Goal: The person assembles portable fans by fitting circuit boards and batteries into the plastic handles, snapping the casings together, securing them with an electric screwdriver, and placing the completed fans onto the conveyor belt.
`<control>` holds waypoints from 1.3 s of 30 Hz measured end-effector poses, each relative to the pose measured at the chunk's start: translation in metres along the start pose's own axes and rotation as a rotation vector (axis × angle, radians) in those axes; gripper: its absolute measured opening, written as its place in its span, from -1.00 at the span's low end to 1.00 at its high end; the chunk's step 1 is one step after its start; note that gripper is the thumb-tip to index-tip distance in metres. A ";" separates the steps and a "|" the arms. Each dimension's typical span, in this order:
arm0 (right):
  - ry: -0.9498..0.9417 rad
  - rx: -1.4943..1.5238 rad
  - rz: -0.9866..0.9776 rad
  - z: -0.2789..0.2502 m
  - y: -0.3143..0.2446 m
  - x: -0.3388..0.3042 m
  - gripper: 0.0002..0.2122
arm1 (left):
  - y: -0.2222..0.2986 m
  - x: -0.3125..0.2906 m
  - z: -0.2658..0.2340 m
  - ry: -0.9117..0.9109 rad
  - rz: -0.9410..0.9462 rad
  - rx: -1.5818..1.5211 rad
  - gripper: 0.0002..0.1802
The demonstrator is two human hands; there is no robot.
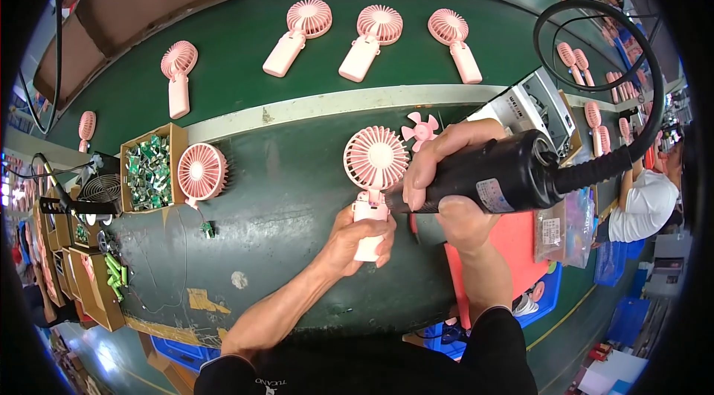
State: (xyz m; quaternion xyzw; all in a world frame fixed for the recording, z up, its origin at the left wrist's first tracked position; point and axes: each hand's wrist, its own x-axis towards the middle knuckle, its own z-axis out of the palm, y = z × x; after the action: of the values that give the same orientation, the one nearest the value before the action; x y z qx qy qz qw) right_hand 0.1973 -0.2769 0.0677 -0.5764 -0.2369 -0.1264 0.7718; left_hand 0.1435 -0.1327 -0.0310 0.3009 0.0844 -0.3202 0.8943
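A pink handheld fan is gripped at its handle by my left hand, its round grille pointing away from me. My right hand wraps around a black corded electric screwdriver. The screwdriver lies almost level, with its front end close to the hinge between grille and handle. Whether the bit touches the fan, I cannot tell. Just beyond my right hand lies a loose pink fan blade. A separate pink fan head rests on the bench to the left, with a small green circuit board nearer me.
Several assembled pink fans lie along the green conveyor belt behind a metal rail. A cardboard box holds circuit boards. Green battery cells lie far left. The screwdriver's cable loops at right, above a white device.
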 end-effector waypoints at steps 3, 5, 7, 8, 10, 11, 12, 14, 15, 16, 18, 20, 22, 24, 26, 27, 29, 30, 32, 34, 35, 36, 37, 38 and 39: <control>-0.153 -0.091 0.040 -0.003 -0.003 0.000 -0.47 | 0.002 -0.002 0.001 0.005 0.009 -0.024 -0.82; -0.212 -0.162 -0.027 -0.012 -0.004 0.000 -0.48 | 0.000 0.000 0.003 -0.009 -0.008 -0.028 -0.82; -0.177 -0.082 -0.017 -0.012 -0.002 -0.003 -0.47 | -0.002 0.002 0.005 -0.022 -0.010 -0.015 -0.82; -0.154 -0.063 -0.003 -0.012 -0.003 -0.002 -0.47 | -0.003 0.004 0.005 -0.041 -0.018 -0.004 -0.83; -0.125 -0.139 0.000 -0.013 -0.006 -0.002 -0.49 | -0.006 0.005 0.005 -0.022 -0.012 -0.008 -0.84; -0.047 -0.052 0.013 0.001 -0.009 0.000 -0.48 | -0.006 0.002 0.001 0.012 -0.001 -0.021 -0.85; -0.059 -0.045 0.011 0.001 -0.013 0.002 -0.47 | -0.004 0.000 -0.002 -0.007 0.009 0.042 -0.79; -0.084 -0.017 0.114 -0.008 -0.038 0.001 -0.41 | -0.002 0.000 -0.001 0.000 0.004 0.034 -0.73; 0.041 -0.002 0.004 -0.007 -0.043 0.001 -0.37 | -0.002 -0.001 0.000 0.028 0.016 0.015 -0.68; 0.108 -0.067 -0.068 -0.017 -0.047 0.001 -0.33 | -0.004 -0.002 -0.001 0.035 0.024 0.021 -0.68; 0.205 0.020 -0.066 -0.034 -0.053 0.002 -0.32 | -0.009 0.001 0.001 0.011 0.153 0.355 -0.56; 0.240 0.138 -0.113 -0.039 -0.053 0.008 -0.37 | -0.013 0.001 0.002 0.047 0.223 0.460 -0.53; 0.200 0.218 -0.150 -0.046 -0.054 0.012 -0.41 | -0.014 0.000 0.003 0.131 0.365 0.661 -0.44; 0.200 0.193 -0.157 -0.049 -0.055 0.012 -0.40 | -0.008 0.002 0.009 0.173 0.357 0.608 -0.38; 0.197 0.171 -0.160 -0.051 -0.057 0.012 -0.39 | 0.000 0.000 0.008 0.194 0.302 0.669 -0.47; 0.193 0.181 -0.164 -0.051 -0.057 0.012 -0.39 | 0.001 0.001 0.004 0.162 0.314 0.638 -0.55; 0.208 0.178 -0.171 -0.051 -0.058 0.012 -0.38 | -0.001 0.000 0.005 0.153 0.328 0.600 -0.60; 0.206 0.183 -0.171 -0.052 -0.058 0.011 -0.38 | -0.001 0.001 0.005 0.139 0.342 0.560 -0.64; 0.181 0.174 -0.166 -0.052 -0.057 0.011 -0.37 | -0.001 0.000 0.004 0.136 0.374 0.532 -0.67; 0.174 0.168 -0.162 -0.051 -0.054 0.012 -0.37 | 0.000 0.000 0.000 0.133 0.404 0.501 -0.70; 0.172 0.177 -0.168 -0.050 -0.054 0.011 -0.38 | 0.001 0.001 -0.004 0.114 0.395 0.480 -0.73; 0.169 0.185 -0.174 -0.050 -0.053 0.011 -0.38 | 0.001 0.002 -0.006 0.095 0.385 0.460 -0.75; 0.169 0.185 -0.173 -0.050 -0.053 0.011 -0.38 | 0.000 0.001 -0.007 0.096 0.385 0.459 -0.75; 0.163 0.181 -0.171 -0.050 -0.052 0.011 -0.38 | 0.000 0.001 -0.008 0.113 0.380 0.484 -0.77; 0.158 0.176 -0.170 -0.050 -0.052 0.011 -0.38 | 0.000 0.001 -0.008 0.129 0.374 0.510 -0.78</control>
State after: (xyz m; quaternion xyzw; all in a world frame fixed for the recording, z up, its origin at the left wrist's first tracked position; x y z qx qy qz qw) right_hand 0.1933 -0.3395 0.1053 -0.4725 -0.2336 -0.2149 0.8222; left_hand 0.1446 -0.1286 -0.0375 0.5453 0.0014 -0.1415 0.8262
